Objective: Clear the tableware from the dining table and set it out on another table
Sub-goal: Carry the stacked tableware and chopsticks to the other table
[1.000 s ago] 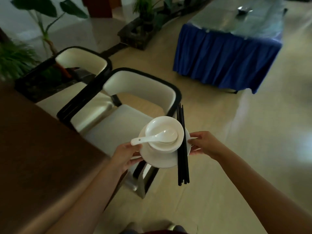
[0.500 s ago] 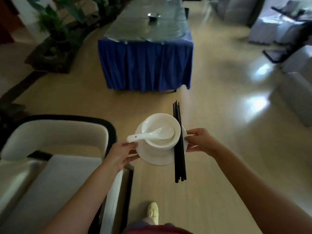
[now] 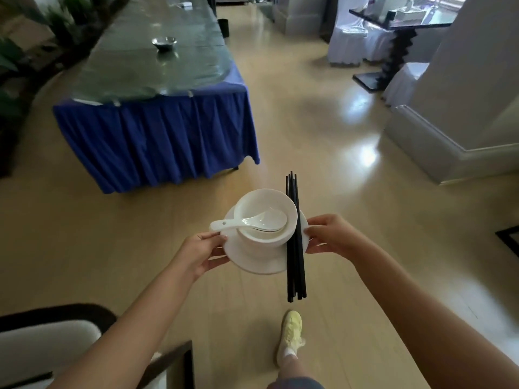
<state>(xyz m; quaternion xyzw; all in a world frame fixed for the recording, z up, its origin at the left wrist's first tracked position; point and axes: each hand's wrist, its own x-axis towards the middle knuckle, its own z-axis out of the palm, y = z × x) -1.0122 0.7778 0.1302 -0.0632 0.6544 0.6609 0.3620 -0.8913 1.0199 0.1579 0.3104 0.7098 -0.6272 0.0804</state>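
I carry a white plate point(image 3: 254, 261) in mid-air over the floor. My left hand point(image 3: 200, 252) grips its left rim and my right hand point(image 3: 331, 237) grips its right rim. On the plate stands a white bowl point(image 3: 264, 203) with a white spoon point(image 3: 247, 221) lying across it, handle pointing left. Several black chopsticks point(image 3: 295, 242) lie along the plate's right side, sticking out at both ends. Ahead on the left is a long glass-topped table with a blue skirt point(image 3: 157, 141).
A small metal bowl point(image 3: 164, 42) sits on the long table. Plants point(image 3: 25, 60) line the far left. A cream chair point(image 3: 47, 349) is at the bottom left. White-covered chairs point(image 3: 351, 43), a black stand point(image 3: 393, 51) and a column base point(image 3: 438, 147) stand at the right. My foot point(image 3: 290, 335) steps on the wooden floor.
The view has swung right, away from the dark table and chairs. The blue-skirted table is nearer and to the left. Both hands keep the same hold on the plate.
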